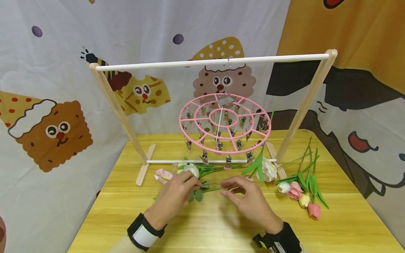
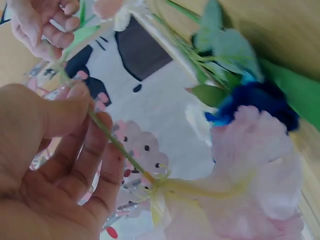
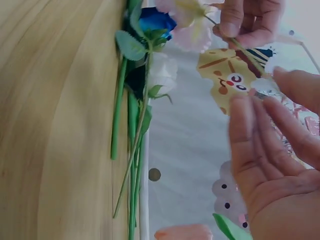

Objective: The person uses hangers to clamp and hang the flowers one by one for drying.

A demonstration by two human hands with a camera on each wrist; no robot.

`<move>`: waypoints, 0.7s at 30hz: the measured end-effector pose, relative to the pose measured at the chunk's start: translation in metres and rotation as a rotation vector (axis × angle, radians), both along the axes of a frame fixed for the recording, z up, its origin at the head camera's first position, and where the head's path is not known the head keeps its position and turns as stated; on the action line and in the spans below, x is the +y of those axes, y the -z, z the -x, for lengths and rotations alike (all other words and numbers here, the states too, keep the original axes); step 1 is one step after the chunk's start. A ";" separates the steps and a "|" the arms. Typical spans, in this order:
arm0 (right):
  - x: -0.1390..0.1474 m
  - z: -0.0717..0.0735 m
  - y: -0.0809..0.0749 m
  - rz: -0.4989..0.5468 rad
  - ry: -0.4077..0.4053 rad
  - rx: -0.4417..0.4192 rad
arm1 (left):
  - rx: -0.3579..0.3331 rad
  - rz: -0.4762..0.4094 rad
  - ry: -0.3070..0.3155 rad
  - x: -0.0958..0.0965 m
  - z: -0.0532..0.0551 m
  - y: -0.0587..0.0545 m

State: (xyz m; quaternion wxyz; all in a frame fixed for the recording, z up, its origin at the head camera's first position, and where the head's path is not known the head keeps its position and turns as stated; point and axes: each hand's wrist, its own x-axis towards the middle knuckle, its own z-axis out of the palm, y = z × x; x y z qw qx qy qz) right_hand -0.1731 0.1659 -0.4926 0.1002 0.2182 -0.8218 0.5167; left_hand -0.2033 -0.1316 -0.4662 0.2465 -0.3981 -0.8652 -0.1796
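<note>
Stem [image 2: 118, 144], likely light, springy, pinched by your left hand [image 1: 174, 196]; grip of right hand [image 1: 252, 197] unclear; hold there, sparing petals [image 2: 265, 170] beyond.

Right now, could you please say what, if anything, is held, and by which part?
The left hand holds the pink flower by its stem; I cannot tell about the right hand.

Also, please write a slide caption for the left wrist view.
Left hand pinches the green stem of a pale pink flower, blue flower behind.
</note>
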 end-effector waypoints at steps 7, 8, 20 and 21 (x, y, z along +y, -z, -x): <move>0.001 0.000 -0.004 0.217 -0.062 0.048 | 0.000 -0.217 0.088 0.015 0.000 -0.007; 0.001 0.000 -0.005 0.233 -0.070 0.061 | -0.001 -0.232 0.093 0.017 0.000 -0.008; -0.002 -0.003 -0.012 0.404 -0.124 0.099 | -0.038 -0.306 0.143 0.041 -0.006 -0.022; -0.002 -0.003 -0.013 0.409 -0.119 0.114 | -0.040 -0.313 0.146 0.043 -0.006 -0.022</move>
